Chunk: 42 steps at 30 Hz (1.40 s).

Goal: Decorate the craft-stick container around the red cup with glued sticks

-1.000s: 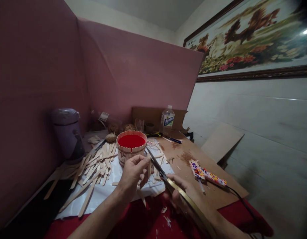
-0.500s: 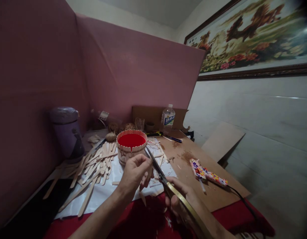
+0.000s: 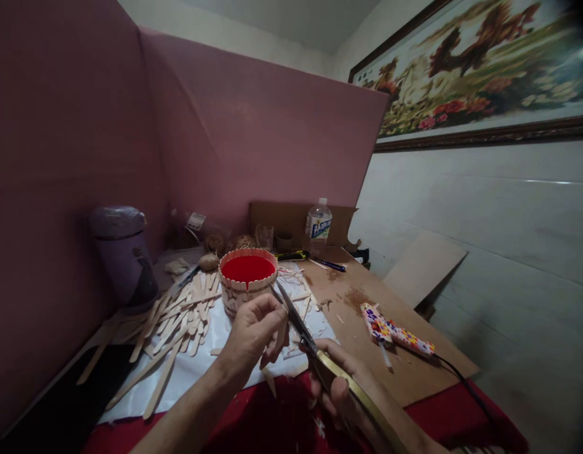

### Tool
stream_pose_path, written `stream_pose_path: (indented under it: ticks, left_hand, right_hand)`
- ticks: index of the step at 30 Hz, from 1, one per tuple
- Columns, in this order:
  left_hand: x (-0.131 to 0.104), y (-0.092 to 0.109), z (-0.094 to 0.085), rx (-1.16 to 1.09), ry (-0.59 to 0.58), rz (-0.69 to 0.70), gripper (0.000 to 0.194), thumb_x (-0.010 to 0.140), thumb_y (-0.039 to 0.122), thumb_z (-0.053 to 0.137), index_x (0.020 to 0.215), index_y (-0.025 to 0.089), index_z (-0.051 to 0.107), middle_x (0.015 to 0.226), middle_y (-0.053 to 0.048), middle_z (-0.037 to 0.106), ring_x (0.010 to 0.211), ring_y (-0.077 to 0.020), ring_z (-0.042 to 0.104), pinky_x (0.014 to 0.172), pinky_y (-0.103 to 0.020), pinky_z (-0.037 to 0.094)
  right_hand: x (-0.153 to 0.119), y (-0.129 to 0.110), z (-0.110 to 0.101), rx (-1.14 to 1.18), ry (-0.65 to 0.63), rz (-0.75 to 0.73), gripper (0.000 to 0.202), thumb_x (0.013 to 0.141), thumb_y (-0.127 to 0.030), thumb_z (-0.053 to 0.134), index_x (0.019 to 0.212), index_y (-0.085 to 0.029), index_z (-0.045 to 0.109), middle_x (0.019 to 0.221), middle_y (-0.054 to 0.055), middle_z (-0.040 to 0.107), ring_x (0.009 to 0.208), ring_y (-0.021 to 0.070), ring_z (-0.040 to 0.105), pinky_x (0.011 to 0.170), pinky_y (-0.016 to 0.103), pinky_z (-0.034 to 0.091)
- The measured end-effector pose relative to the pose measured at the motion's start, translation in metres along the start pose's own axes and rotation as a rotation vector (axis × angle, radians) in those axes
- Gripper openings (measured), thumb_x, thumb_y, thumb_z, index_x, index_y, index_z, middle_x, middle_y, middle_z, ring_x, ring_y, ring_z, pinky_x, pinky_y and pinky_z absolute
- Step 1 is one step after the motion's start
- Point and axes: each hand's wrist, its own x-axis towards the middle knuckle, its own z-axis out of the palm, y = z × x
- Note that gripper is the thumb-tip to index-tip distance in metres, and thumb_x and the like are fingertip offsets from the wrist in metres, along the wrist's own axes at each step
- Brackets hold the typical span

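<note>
My left hand (image 3: 259,325) has its thumb and fingertips pinched together beside the scissor blades. Whatever is in the pinch is too small or hidden to make out. A pale wooden sliver (image 3: 269,382) shows just below that hand; whether the fingers touch it I cannot tell. My right hand (image 3: 336,378) is wrapped round the gold handles of large dark-bladed scissors (image 3: 298,326). Their blades point up and left, slightly parted, with the left fingertips close to them. Behind my left hand stands a round pot (image 3: 229,298) covered in wooden pieces, with a scalloped rim and a bright red inside.
Loose wooden craft sticks (image 3: 190,315) are heaped on the left over a white sheet (image 3: 130,403). A floral-patterned glue gun (image 3: 395,333) with a cord lies on brown board at right. Farther back are a plastic bottle (image 3: 318,224), a yellow-black cutter (image 3: 293,256) and a purple flask (image 3: 123,258).
The scissor blades have parted a little and shifted slightly left with my right hand. My left hand keeps its pinch and is almost in the same place. The camera view has turned slightly.
</note>
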Motion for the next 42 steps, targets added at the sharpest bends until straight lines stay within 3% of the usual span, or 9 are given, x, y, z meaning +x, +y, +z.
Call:
stream_pose_path:
  ticks: [6, 11, 18, 30, 35, 39, 42]
  left_hand:
    - [0.001, 0.001, -0.003, 0.049, -0.034, 0.000, 0.027, 0.082, 0.037, 0.058, 0.067, 0.018, 0.045, 0.038, 0.006, 0.048, 0.027, -0.0034, 0.031, 0.029, -0.014, 0.019]
    - [0.000, -0.002, -0.006, 0.051, -0.081, 0.025, 0.024, 0.085, 0.034, 0.054, 0.070, 0.018, 0.046, 0.037, 0.007, 0.046, 0.029, -0.0034, 0.032, 0.032, -0.014, 0.021]
    - [-0.002, 0.001, -0.005, 0.052, -0.088, 0.021, 0.024, 0.085, 0.034, 0.055, 0.070, 0.018, 0.047, 0.039, 0.007, 0.046, 0.031, -0.0039, 0.032, 0.032, -0.015, 0.022]
    - [-0.001, 0.001, -0.002, 0.043, -0.069, 0.019, 0.029, 0.085, 0.037, 0.057, 0.067, 0.017, 0.048, 0.039, 0.005, 0.051, 0.029, -0.0034, 0.035, 0.033, -0.014, 0.024]
    - [-0.001, 0.003, -0.003, -0.108, -0.121, -0.105, 0.029, 0.084, 0.039, 0.057, 0.069, 0.015, 0.050, 0.053, -0.003, 0.063, 0.029, -0.0050, 0.041, 0.030, -0.015, 0.023]
    - [0.000, 0.002, -0.010, -0.266, -0.235, -0.254, 0.026, 0.083, 0.036, 0.060, 0.078, 0.011, 0.058, 0.056, -0.003, 0.062, 0.029, -0.0029, 0.040, 0.028, -0.013, 0.018]
    - [0.002, -0.001, -0.015, -0.313, -0.281, -0.267, 0.026, 0.082, 0.035, 0.061, 0.081, 0.009, 0.061, 0.051, -0.001, 0.058, 0.027, -0.0010, 0.036, 0.029, -0.013, 0.016]
  right_hand:
    - [-0.003, -0.008, 0.004, -0.135, 0.063, -0.025, 0.076, 0.068, -0.079, 0.053, 0.112, -0.017, 0.050, 0.064, -0.005, 0.039, 0.052, 0.0070, 0.032, 0.044, 0.019, 0.025]
    - [-0.004, -0.010, 0.007, -0.127, 0.081, 0.000, 0.080, 0.061, -0.078, 0.060, 0.111, -0.017, 0.051, 0.062, -0.006, 0.035, 0.052, 0.0079, 0.028, 0.045, 0.021, 0.022]
    - [-0.006, -0.012, 0.008, -0.213, 0.132, -0.073, 0.076, 0.066, -0.077, 0.056, 0.110, -0.016, 0.053, 0.063, -0.006, 0.031, 0.057, 0.0094, 0.027, 0.049, 0.023, 0.024]
    - [-0.004, -0.012, 0.009, -0.086, 0.086, 0.023, 0.078, 0.061, -0.079, 0.060, 0.108, -0.018, 0.049, 0.062, -0.008, 0.030, 0.051, 0.0065, 0.023, 0.045, 0.022, 0.017]
    - [-0.003, -0.009, 0.010, -0.106, 0.145, -0.028, 0.076, 0.060, -0.079, 0.060, 0.103, -0.018, 0.051, 0.060, -0.008, 0.029, 0.052, 0.0070, 0.025, 0.047, 0.023, 0.018]
    - [-0.002, -0.007, 0.011, -0.089, 0.151, -0.045, 0.076, 0.060, -0.080, 0.060, 0.103, -0.018, 0.051, 0.060, -0.008, 0.029, 0.054, 0.0080, 0.025, 0.048, 0.022, 0.020]
    - [-0.003, -0.003, 0.010, -0.090, 0.133, -0.040, 0.081, 0.059, -0.083, 0.056, 0.108, -0.018, 0.051, 0.061, -0.007, 0.032, 0.053, 0.0080, 0.027, 0.046, 0.021, 0.022]
